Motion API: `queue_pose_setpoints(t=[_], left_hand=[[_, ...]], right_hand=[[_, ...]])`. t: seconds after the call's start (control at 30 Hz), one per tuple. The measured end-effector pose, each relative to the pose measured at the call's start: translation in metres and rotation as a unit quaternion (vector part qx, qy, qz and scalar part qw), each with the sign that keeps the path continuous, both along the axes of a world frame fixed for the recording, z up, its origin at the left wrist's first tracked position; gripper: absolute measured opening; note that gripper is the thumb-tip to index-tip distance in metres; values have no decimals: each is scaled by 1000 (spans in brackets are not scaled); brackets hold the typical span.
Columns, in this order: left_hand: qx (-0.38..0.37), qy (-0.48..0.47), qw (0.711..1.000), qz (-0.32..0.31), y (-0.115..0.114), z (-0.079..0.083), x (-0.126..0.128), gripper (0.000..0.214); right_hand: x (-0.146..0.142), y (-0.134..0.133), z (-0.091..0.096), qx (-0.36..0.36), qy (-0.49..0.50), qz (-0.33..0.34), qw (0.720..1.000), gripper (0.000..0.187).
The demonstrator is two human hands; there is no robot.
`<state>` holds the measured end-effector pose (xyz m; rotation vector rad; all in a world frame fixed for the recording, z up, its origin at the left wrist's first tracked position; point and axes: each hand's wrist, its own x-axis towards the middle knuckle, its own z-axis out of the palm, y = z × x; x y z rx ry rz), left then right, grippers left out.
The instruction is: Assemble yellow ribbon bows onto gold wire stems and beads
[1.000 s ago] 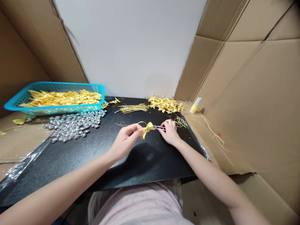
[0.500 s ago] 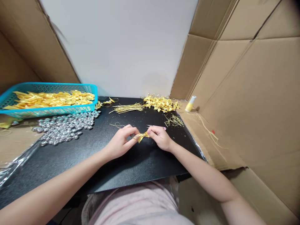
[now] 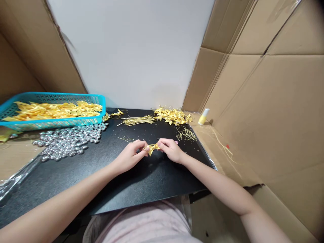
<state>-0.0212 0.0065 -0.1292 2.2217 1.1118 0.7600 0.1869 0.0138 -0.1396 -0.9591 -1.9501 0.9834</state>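
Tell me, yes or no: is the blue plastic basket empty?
No, the blue plastic basket at the table's left holds a heap of yellow satin ribbon pieces.

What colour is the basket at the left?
The basket is bright turquoise blue, seen in the head view.

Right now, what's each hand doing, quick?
Left hand: closed, pinching the small yellow ribbon bow.
Right hand: closed, pinching the same bow from the other side.
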Motion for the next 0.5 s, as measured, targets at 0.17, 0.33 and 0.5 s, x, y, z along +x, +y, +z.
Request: queue_pose_setpoints(t=[0.17, 0.33, 0.5], left_hand=[[-7, -46, 998, 29, 2, -3, 0, 30], [28, -58, 994, 91, 3, -8, 0, 32], [51, -32, 994, 90, 1, -10, 0, 26]], right_hand=[[8, 22, 9, -17, 3, -12, 1000, 33], [44, 97, 29, -50, -107, -324, 939, 33], [72, 159, 36, -66, -159, -415, 893, 29]])
